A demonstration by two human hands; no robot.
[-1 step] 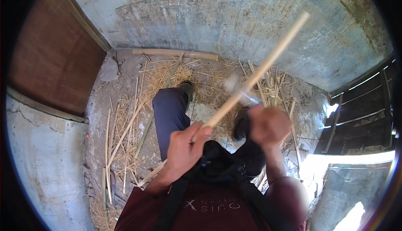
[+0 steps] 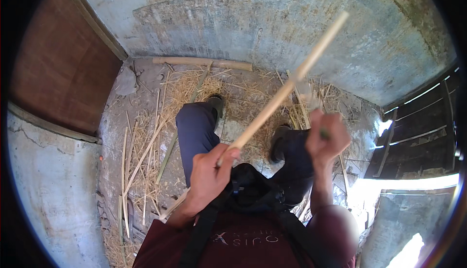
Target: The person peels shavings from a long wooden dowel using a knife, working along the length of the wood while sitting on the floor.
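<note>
My left hand (image 2: pixel 209 173) is closed around a long, pale bamboo stick (image 2: pixel 272 105). The stick slants up to the right, and its lower part runs back under my left forearm. In my right hand (image 2: pixel 328 140) is a knife (image 2: pixel 306 93), gripped in a fist, with a bit of green handle showing. Motion smears the blade, which lies close to the stick's right side about midway up. Whether blade and stick touch, I cannot tell.
Straw-like shavings (image 2: pixel 187 86) and thin bamboo strips (image 2: pixel 158 137) litter the floor around my boots. A thick bamboo pole (image 2: pixel 204 63) lies along the far wall (image 2: pixel 243 20). A brown board (image 2: pixel 63 64) stands at left, and dark slats (image 2: pixel 413 132) at right.
My right hand has shifted up and to the right, the knife moving along the stick with it. The stick's far end has moved slightly left.
</note>
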